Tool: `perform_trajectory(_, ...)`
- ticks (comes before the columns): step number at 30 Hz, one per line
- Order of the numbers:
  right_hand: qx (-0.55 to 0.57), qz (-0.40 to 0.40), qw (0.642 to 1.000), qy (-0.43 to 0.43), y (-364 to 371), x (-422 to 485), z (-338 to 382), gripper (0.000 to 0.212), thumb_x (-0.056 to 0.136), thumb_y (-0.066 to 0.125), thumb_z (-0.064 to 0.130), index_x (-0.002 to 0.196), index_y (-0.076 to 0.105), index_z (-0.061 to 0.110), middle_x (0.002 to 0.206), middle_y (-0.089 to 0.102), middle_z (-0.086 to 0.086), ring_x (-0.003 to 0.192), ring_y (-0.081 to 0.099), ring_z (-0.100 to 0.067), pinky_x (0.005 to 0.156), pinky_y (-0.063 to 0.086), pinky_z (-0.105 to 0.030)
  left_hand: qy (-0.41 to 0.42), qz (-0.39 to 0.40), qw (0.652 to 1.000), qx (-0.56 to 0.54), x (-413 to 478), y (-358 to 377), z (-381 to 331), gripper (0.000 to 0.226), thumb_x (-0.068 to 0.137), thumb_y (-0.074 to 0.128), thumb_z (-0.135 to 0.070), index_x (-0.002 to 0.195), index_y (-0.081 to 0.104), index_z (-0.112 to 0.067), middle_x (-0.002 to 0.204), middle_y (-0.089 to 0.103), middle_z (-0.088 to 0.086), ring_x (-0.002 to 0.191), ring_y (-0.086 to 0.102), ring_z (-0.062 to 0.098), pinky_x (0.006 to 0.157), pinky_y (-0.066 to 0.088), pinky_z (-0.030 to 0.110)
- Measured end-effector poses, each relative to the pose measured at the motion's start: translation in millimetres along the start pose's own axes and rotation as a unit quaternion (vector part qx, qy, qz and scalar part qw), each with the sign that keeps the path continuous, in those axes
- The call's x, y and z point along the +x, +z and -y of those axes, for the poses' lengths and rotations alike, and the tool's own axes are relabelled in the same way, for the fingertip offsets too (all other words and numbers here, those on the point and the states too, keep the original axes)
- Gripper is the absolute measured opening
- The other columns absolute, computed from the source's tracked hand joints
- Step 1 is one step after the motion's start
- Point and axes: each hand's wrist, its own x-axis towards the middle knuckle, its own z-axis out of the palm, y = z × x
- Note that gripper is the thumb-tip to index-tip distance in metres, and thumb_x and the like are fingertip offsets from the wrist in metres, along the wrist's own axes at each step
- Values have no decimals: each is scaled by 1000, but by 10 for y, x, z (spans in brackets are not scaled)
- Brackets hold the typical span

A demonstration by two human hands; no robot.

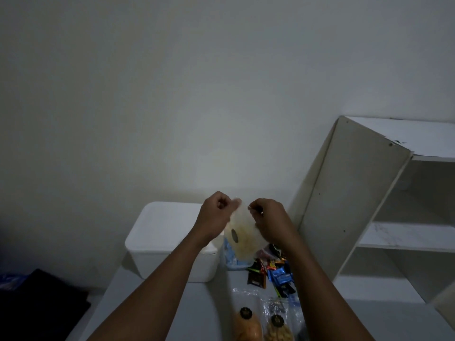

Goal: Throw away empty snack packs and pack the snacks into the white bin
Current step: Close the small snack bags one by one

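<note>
I hold a clear snack pack (243,236) with pale yellowish contents and a dark round sticker up in front of me. My left hand (216,214) pinches its top left corner and my right hand (267,216) pinches its top right corner. Behind and left of my hands stands the white bin (162,232) with its lid on. Below the pack lies a pile of small colourful snack sachets (273,273). Two snack bags with dark round labels (261,327) and clear empty-looking plastic packs (275,307) lie at the near edge of the table.
A white table (138,301) carries everything. A bluish plastic pack (231,257) leans by the bin. A white open shelf unit (394,217) stands to the right. A dark object (39,306) sits low at the left.
</note>
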Motion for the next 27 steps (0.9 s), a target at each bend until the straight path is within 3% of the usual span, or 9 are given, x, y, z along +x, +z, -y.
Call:
perform_trajectory(2, 71, 28, 997, 5, -111, -9, 50, 19, 101, 54, 12, 110, 71, 13, 89, 70, 5, 70, 66, -10, 58, 50, -18, -11, 10, 999, -45, 26, -49, 17, 12, 97, 58, -23, 105, 67, -17, 99, 67, -6, 87, 61, 9, 71, 43, 19)
perform_trajectory(5, 162, 67, 984, 13, -240, 2, 103, 19, 101, 53, 11, 109, 71, 12, 87, 70, -2, 66, 66, -9, 56, 53, -20, -4, 68, 996, -61, 32, -87, 55, 25, 99, 58, -23, 121, 67, -28, 117, 67, -15, 106, 60, -2, 81, 43, 13)
perform_trajectory(10, 197, 89, 976, 0, -277, 29, 91, 20, 99, 56, 8, 109, 73, 11, 83, 71, -3, 63, 66, -8, 57, 54, -22, -3, 32, 996, -80, 62, -74, 50, 22, 91, 70, -28, 113, 67, -26, 108, 71, -5, 88, 69, 10, 67, 49, 19)
perform_trajectory(14, 90, 40, 995, -6, -249, 67, 28, 16, 98, 60, 13, 108, 73, 16, 78, 68, 10, 63, 64, -6, 57, 47, -14, 1, 21, 995, -96, 90, -105, 52, 28, 86, 76, -21, 113, 68, -22, 84, 67, 0, 66, 60, 5, 65, 48, 19)
perform_trajectory(19, 61, 14, 998, -27, -257, 103, 10, 18, 98, 60, 18, 111, 73, 17, 95, 70, 8, 72, 64, -2, 65, 48, -15, 15, 30, 995, -94, 88, -73, 26, 9, 91, 71, -23, 93, 74, -15, 65, 59, -12, 57, 49, 4, 59, 46, 15)
perform_trajectory(23, 125, 55, 990, -22, -326, 97, 61, 24, 98, 58, 36, 104, 73, 18, 90, 71, 6, 74, 68, -11, 67, 53, -26, 33, 23, 995, -89, 88, -59, 15, 10, 93, 67, -22, 93, 72, -13, 66, 58, -15, 59, 50, 1, 60, 45, 14)
perform_trajectory(27, 94, 52, 993, -52, -285, 115, 75, 16, 93, 68, 35, 90, 72, 19, 80, 69, 9, 69, 62, -3, 64, 47, -20, 56, 29, 996, -63, 80, -58, 3, 8, 95, 65, -23, 90, 71, -20, 81, 64, -5, 65, 52, 3, 65, 47, 16)
